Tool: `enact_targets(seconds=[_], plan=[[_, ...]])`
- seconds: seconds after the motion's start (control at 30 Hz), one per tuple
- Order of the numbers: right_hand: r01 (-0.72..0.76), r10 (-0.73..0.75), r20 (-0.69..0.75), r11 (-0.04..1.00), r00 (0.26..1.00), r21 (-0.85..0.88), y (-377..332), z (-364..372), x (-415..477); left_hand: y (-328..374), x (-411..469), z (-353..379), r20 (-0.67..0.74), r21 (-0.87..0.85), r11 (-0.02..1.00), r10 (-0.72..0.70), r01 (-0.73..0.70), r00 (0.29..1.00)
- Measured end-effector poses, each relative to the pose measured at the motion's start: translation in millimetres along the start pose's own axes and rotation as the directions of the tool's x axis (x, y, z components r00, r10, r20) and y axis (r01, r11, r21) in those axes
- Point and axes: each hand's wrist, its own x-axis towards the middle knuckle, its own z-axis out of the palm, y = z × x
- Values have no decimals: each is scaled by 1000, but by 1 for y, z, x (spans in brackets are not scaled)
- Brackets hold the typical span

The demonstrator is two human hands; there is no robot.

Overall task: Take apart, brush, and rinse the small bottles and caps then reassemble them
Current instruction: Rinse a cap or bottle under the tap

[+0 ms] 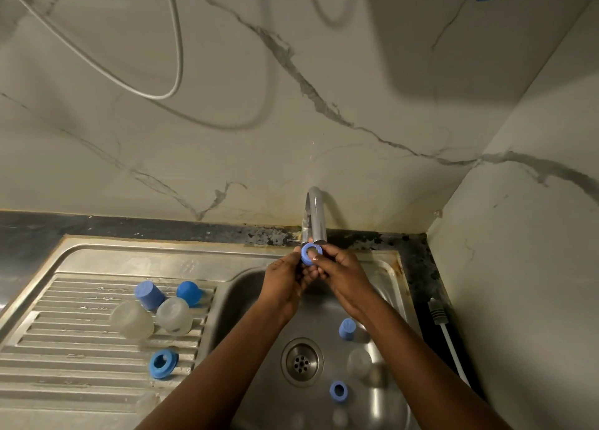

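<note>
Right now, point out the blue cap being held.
The blue ring cap, pinched between the left hand and right hand under the faucet; the rest lie on the drainboard or in the basin.

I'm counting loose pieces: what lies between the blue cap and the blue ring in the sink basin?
A clear small bottle, slightly right of their line; the head view shows it.

The steel drainboard (64,369) carries blue caps (149,295) and clear bottles (174,315).
</note>
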Motion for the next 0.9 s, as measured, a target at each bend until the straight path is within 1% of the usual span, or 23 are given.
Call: enact_targets(seconds=[0.07,0.17,0.27,0.37,0.43,0.53,0.67,0.73,0.77,0.8,0.9], plan=[[24,-25,-34,999,999,-47,-1,2,-1,-1,-1,2,-3,-13,1000,3,-4,1000],[-11,1,-165,998,986,-64,-4,9,0,-4,-1,4,-9,-11,1000,6,-6,1000],[-47,24,-246,995,969,-86,-8,15,3,-5,-2,5,17,13,1000,21,-22,1000],[-57,13,-311,989,950,-134,-12,17,8,-3,-1,6,39,16,999,39,-40,998],[-68,22,-312,988,950,-138,-13,17,10,-1,1,6,45,44,998,49,-51,998],[-89,65,-259,992,964,-84,-10,13,9,1,3,5,30,90,995,51,-54,998],[-52,56,-103,998,993,43,-7,13,2,5,8,1,-27,36,999,23,-22,999],[-14,16,-47,999,999,45,-7,13,-2,5,9,1,-32,11,1000,19,-19,999],[6,-5,-48,1000,999,23,-7,14,-3,4,9,1,-25,10,1000,23,-23,999],[14,-13,-81,1000,997,8,-7,17,-3,3,9,2,-20,7,1000,25,-25,999],[-8,-1,-248,999,969,-35,-8,23,1,0,6,4,4,5,1000,27,-27,1000]])
